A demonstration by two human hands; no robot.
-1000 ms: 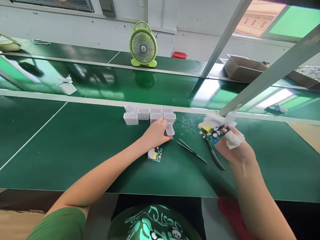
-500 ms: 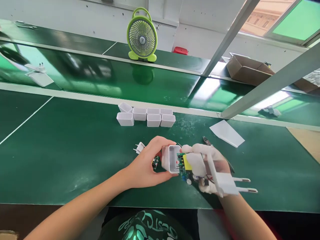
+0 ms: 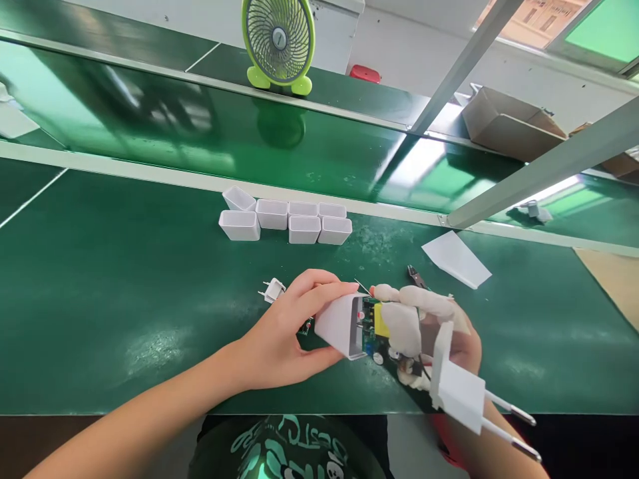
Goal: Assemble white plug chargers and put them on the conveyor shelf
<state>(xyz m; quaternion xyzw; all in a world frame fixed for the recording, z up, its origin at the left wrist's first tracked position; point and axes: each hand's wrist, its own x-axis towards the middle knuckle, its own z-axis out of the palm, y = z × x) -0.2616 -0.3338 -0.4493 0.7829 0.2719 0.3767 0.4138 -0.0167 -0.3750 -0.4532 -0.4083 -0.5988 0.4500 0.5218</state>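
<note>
White plastic shell (image 3: 339,324) is being gripped by the left hand (image 3: 279,332), touching the circuit board (image 3: 372,327) the right hand (image 3: 429,332) is pinching; keeping both level should ease sliding.

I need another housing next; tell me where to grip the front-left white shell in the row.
Grip the front-left white shell across its long side walls, coming from above. It sits open side up, its left and near sides free, while its right end faces the neighbouring shells.

Head-worn view, forward and down, close over green bench (image 3: 124,299).
</note>
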